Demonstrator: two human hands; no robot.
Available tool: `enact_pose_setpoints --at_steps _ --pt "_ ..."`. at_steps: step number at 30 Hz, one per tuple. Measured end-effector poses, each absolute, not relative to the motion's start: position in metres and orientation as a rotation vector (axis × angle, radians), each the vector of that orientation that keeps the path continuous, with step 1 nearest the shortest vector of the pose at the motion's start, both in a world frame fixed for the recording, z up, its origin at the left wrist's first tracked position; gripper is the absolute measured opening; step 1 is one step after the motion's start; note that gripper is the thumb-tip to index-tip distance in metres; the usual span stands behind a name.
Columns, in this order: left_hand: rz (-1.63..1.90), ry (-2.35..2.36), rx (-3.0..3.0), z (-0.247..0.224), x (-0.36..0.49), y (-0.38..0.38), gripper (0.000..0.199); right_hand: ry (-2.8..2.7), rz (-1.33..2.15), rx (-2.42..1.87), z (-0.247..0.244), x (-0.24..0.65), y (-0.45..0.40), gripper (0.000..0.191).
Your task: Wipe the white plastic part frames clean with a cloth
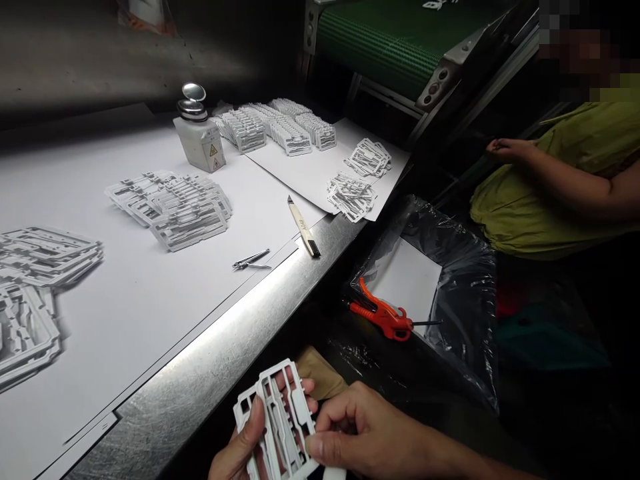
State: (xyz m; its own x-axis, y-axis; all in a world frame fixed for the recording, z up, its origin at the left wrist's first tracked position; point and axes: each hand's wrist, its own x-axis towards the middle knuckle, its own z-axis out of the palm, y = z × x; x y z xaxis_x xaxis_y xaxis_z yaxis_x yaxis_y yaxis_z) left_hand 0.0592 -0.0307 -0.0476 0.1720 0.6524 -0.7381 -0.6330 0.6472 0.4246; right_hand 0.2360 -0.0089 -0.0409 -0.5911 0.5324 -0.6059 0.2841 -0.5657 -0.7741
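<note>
Closest to the camera, a white moulded plastic frame (293,407) with slotted inner ribs, tilted upright between both hands at the bottom centre of the view. Left hand (237,453) half closed around the frame from below, thumb pressed along its left edge, fingers curled behind it. Right hand (360,427) almost closed, fingertips (314,445) pinching the frame's right side, thumb out of sight. A seemingly steady two-handed hold, well suited to close handling, with pressure shared across both sides of the frame.

Just behind the hands, a crumpled tan cloth (320,373). To the right, an orange-red plastic-handled tool (383,315) with a thin dark metal tip, lying on a black plastic liner (467,300) around a white sheet (405,283).

Ahead, a brushed steel tabletop edge (200,333) beneath white paper (125,333). On the paper, slim metal tweezers (251,260), a cream utility knife (303,223), and loose piles of white plastic frames (190,213). Farther on, a white dispensing bottle (199,140) with a round metal lid and yellow warning label, beside neat rows of white frames (265,127).

At far right, a co-worker's bare arm (560,173) across an olive-green garment (530,207). Beyond, a green conveyor belt (385,33).
</note>
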Motion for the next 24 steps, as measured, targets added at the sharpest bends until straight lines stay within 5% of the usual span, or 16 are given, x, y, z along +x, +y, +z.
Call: enact_pose_setpoints --at_steps 12,18,24 --pt "0.906 0.905 -0.207 -0.048 0.062 -0.035 0.028 -1.355 2.268 -1.368 -0.029 0.244 0.005 0.029" --pt "0.94 0.944 -0.243 -0.046 0.066 -0.038 0.07 -1.765 2.309 -1.257 -0.033 0.258 0.007 0.031" --pt "0.947 0.853 -0.274 -0.04 0.064 -0.034 0.074 -1.95 2.313 -1.186 -0.041 0.251 0.005 0.036"
